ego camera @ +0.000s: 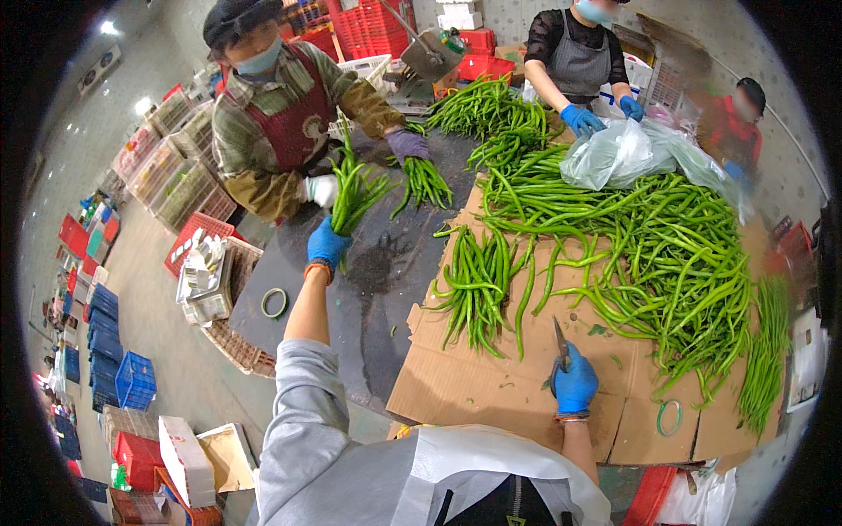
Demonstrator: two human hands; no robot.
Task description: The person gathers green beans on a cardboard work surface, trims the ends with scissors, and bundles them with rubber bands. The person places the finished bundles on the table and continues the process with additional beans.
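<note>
My left hand (329, 243), in a blue glove, reaches out over the dark tabletop (388, 309) and grips the lower end of a bunch of long green chili peppers (355, 191). A co-worker's white-gloved hand is right beside that bunch. My right hand (575, 381), also blue-gloved, is closed around the handles of scissors (561, 342), their blades pointing away from me above the cardboard sheet (500, 388). Beyond the scissors lies a loose group of peppers (477, 289), with a large pile of peppers (684, 263) to the right.
Two co-workers stand across the table; one handles a plastic bag (612, 158) over the pile. Another person is at far right. A tape roll (274, 303) lies on the dark top, a green ring (669, 418) on the cardboard. A bundle of peppers (424, 181) lies under a purple-gloved hand.
</note>
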